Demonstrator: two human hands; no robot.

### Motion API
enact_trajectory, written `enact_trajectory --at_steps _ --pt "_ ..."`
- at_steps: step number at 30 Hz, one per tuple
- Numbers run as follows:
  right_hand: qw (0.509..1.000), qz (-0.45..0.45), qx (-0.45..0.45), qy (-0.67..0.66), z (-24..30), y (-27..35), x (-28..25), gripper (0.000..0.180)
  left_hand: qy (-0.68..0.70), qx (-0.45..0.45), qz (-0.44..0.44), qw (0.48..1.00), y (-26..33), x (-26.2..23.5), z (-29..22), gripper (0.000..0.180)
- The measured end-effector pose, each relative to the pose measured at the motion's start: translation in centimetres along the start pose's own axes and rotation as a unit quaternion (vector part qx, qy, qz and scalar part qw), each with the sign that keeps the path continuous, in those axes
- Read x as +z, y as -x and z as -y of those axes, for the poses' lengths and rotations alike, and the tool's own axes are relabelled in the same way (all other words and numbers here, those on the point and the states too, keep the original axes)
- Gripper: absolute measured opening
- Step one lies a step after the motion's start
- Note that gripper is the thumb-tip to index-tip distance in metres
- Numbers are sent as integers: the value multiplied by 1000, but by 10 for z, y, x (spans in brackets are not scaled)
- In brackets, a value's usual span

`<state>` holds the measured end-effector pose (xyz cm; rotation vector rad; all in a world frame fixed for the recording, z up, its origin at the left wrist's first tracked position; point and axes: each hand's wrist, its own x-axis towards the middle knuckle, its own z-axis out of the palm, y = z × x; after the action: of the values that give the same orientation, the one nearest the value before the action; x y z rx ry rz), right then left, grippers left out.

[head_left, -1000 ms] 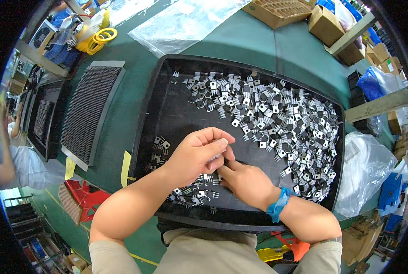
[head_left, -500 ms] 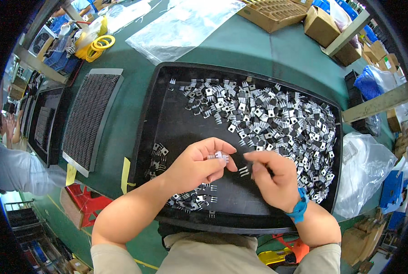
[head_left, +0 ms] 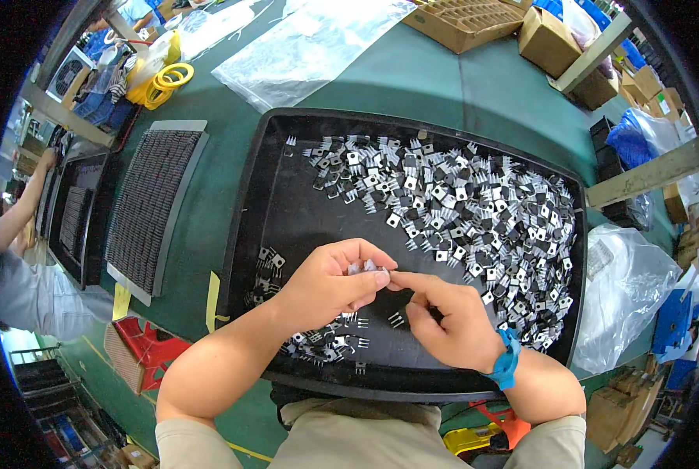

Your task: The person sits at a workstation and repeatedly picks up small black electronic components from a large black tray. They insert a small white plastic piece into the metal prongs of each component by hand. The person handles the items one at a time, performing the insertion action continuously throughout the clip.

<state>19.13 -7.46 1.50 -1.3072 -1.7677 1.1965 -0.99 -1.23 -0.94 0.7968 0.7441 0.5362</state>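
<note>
My left hand (head_left: 326, 283) is closed over the black tray (head_left: 306, 215), its fingers around several small whitish translucent pieces (head_left: 357, 268). The index finger of my right hand (head_left: 459, 324) reaches across and touches the left fingertips. Beside the right thumb stick out the metal legs of a transistor (head_left: 396, 319); its body seems tucked under the curled fingers, mostly hidden. A big heap of loose three-legged transistors (head_left: 451, 191) fills the tray's far and right side. A smaller group of transistors (head_left: 330, 341) lies under and beside my left forearm, partly covered by it.
Left of the tray lies a rack packed with rows of dark parts (head_left: 154, 207). Plastic bags (head_left: 310, 55) lie at the back and right (head_left: 627, 297). A divided cardboard box (head_left: 466, 23) and yellow rings (head_left: 168, 82) sit farther off. At far left is another person's arm (head_left: 25, 207).
My right hand has moved left, so its index finger now meets the left fingertips. The transistor's legs show lower and farther left. The other person's arm at far left has reached forward.
</note>
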Motion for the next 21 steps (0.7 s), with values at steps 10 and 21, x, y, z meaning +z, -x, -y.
enact_trajectory --at_steps 10,21 --pt "973 -144 -140 112 -4 0 2 24 -8 -27 58 998 0 -3 2 16" --pt "975 -96 -154 127 -7 0 3 29 -24 -35 50 998 3 -1 -1 16"
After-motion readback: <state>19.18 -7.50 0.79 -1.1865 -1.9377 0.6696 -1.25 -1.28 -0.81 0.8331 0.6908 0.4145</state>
